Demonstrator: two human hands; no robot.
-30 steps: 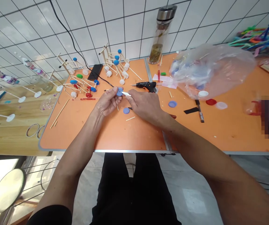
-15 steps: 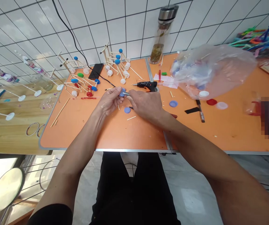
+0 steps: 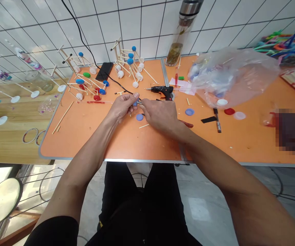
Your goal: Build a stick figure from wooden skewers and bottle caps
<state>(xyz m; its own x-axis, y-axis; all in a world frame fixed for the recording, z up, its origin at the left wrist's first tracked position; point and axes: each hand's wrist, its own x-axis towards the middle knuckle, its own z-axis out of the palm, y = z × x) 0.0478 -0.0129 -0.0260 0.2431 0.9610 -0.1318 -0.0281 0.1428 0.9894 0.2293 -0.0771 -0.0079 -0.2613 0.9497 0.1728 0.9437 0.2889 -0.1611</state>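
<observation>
My left hand (image 3: 123,107) pinches a small blue-violet bottle cap (image 3: 135,103) between thumb and fingers. Closed around a slim metal-tipped tool (image 3: 139,102), my right hand (image 3: 159,112) brings its tip against the cap; the rest of the tool is hidden in the fist, so I cannot tell its kind. Another blue-violet cap (image 3: 139,117) lies flat just below the hands, with a short wooden stick (image 3: 144,126) near it. A red-handled tool (image 3: 187,123) sticks out from beneath my right wrist. Behind the right hand lies a black glue gun (image 3: 163,91).
Stick-and-cap models (image 3: 128,63) stand at the back left, near a black phone (image 3: 104,71). A tall glass bottle (image 3: 175,48) stands by the tiled wall. At the right are a plastic bag (image 3: 229,75) of caps, loose caps (image 3: 189,111) and a pen-like item (image 3: 218,123).
The view has shifted slightly. Both hands stay together at the cap, and the metal tip shows less than before.
</observation>
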